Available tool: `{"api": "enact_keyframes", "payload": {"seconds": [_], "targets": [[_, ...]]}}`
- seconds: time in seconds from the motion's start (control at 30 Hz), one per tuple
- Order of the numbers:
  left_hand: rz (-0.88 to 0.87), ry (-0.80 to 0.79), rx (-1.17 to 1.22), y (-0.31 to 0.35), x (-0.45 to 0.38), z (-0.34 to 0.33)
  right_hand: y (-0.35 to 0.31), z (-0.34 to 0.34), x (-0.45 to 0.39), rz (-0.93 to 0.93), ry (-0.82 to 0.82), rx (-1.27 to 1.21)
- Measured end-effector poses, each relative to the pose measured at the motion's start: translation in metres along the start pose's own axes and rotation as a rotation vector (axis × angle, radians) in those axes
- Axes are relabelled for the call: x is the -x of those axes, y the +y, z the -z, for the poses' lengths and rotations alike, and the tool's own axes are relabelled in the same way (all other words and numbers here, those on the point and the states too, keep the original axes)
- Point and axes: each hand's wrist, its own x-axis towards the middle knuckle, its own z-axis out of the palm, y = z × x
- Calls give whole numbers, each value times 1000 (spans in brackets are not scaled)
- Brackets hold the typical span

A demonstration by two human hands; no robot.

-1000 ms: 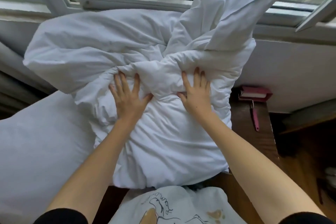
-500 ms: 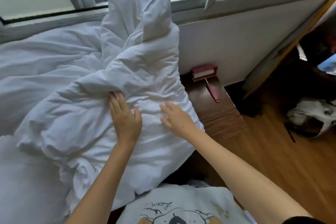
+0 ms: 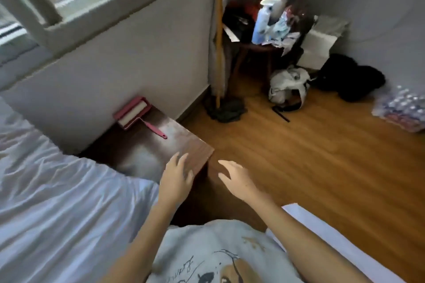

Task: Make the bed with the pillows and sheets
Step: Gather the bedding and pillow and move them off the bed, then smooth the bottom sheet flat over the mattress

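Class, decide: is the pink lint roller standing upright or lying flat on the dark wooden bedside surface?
Lying flat. The pink lint roller rests on the dark wooden bedside surface, handle along the top.

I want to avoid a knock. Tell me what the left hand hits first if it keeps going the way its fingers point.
Probably the dark wooden bedside surface: the left hand hovers open at its near corner, fingers aimed across it toward the pink lint roller by the wall. Its height above the wood is unclear.

Open wooden floor (image 3: 310, 167) is seen ahead of both empty hands. To the left, passage is blocked by the dark tabletop (image 3: 147, 154) carrying a pink lint roller (image 3: 135, 114), with rumpled white bedding (image 3: 57, 190) beyond. Clutter is crowded into the far corner.
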Motion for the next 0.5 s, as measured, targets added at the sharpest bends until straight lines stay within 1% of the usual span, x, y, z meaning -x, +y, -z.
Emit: {"api": "enact_keyframes", "payload": {"seconds": [0.13,0.27,0.4,0.5], "targets": [[-248,-289,-79,96,-36,-57,101,36,28,-311,156,-192],[-449,-563,-225,157,-80,-98,159,55,50,-541,262,-383],[-596,-722,-308,207,-139,-134,202,82,57,-729,388,-551],[-651,-821,-341,249,-190,-168,235,104,56,-874,497,-644]]}}
